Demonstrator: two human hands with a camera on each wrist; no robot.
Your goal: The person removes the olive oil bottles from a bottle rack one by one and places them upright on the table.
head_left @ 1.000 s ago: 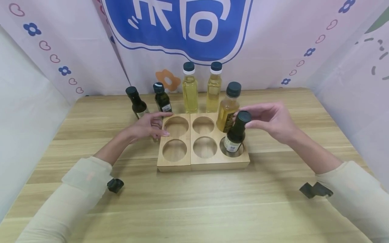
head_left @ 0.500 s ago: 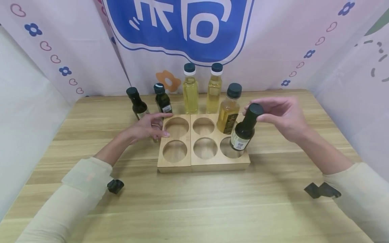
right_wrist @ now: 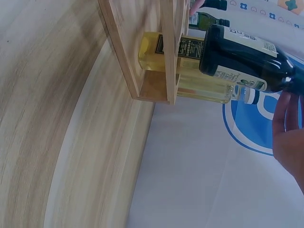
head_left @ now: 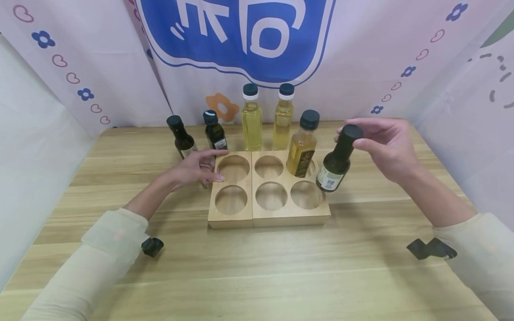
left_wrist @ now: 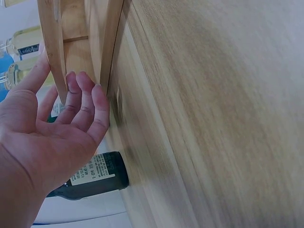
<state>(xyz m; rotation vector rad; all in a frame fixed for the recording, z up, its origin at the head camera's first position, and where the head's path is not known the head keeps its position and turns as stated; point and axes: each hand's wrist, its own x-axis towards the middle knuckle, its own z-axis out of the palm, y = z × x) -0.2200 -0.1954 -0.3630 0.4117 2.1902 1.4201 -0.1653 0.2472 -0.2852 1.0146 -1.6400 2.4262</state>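
My right hand (head_left: pixel 387 149) pinches a dark glass bottle (head_left: pixel 336 166) by its capped neck. The bottle tilts over the right edge of a wooden bottle rack (head_left: pixel 291 219); in the right wrist view its base is clear of the rack's top board. My left hand (head_left: pixel 190 170) grips the rack's left end, with a thumb and finger on the top board and other fingers (left_wrist: pixel 85 99) curled in at the open side. An oil bottle with amber contents (head_left: pixel 302 151) stands in the rack's back right hole. The rack's other round holes hold nothing.
Behind the rack stand two clear bottles of pale yellow oil, one on the left (head_left: pixel 251 118) and one on the right (head_left: pixel 283 118). Two dark bottles, a slim one (head_left: pixel 182 136) and a squat one (head_left: pixel 215 133), are at the back left. A printed cloth (head_left: pixel 345 98) hangs behind the table.
My right hand has lifted the dark bottle up out of the front right hole and moved it right and back, tilting it. The left hand and rack have stayed in place.
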